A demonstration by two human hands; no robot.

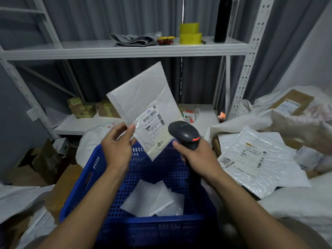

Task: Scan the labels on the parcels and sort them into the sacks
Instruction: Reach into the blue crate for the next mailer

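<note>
While our left hand (116, 146) pinches the near left edge of the white padded paper mailer (142, 94) between thumb and fingertips, our right hand (195, 158) is wrapped round the handle of the dark grey handheld scanner (185, 134). The two hands are apart, with the mailer's low corner between them. The mailer hangs tilted above the far rim of the blue perforated plastic crate (84, 178), its printed label (152, 123) towards us.

We judge the grip thin. Held by one edge only, the mailer could slip and drop back among the unscanned white mailers (152, 200) in the crate. The scanner head sits just beside the label, not squarely facing it, and the glossy film over the label may throw glare, so a read could fail or catch the wrong barcode.

To the right an open white sack (233, 121) holds a silvery bubble mailer (251, 159) and a brown cardboard box (294, 99). Another white sack (93, 139) lies beyond the crate's far rim, which stands between us and it. Yellow tape rolls (190, 34) and a black bottle (222, 18) sit on the white metal shelf (125, 49) above.
</note>
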